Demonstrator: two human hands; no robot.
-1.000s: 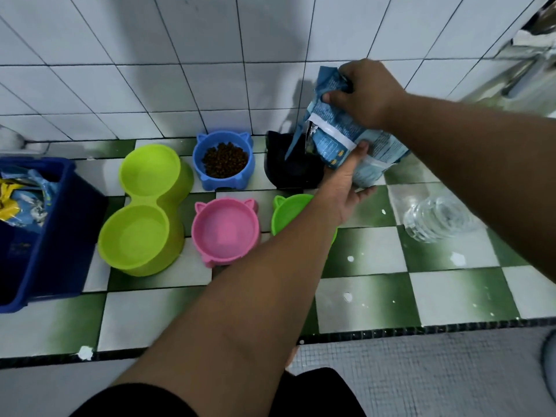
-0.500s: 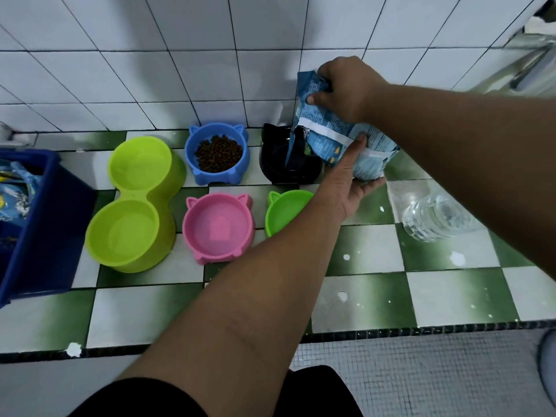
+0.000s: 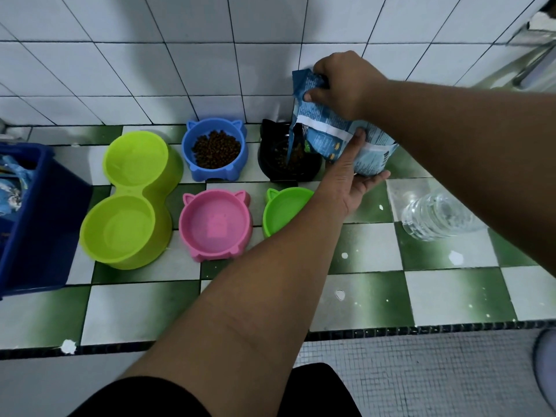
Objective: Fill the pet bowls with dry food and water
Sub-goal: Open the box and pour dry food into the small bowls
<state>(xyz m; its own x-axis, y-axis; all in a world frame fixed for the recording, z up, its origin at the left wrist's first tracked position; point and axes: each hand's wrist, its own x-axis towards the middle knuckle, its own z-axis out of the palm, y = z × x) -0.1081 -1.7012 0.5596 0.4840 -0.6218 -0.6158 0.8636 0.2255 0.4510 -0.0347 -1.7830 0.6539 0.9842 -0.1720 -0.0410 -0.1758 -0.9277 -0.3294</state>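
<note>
A blue food bag [image 3: 331, 136] is tipped over the black bowl [image 3: 270, 164] by the wall, and brown kibble lies in that bowl. My right hand [image 3: 343, 82] grips the bag's top corner. My left hand [image 3: 352, 173] holds the bag from below, fingers round its lower side. The blue bowl [image 3: 215, 149] is full of kibble. The pink bowl [image 3: 215, 224], small green bowl [image 3: 282, 209] and lime double bowl [image 3: 132, 197] hold no kibble. A clear water bottle [image 3: 436, 216] lies on the tiles at the right.
A dark blue bin [image 3: 39, 224] with packets stands at the left edge. The white tiled wall [image 3: 180, 70] rises right behind the bowls. The green-and-white ledge ends at a black border [image 3: 391, 331] toward me.
The bag has tilted further over the black bowl and kibble now shows in it. My left hand has shifted up under the bag's side.
</note>
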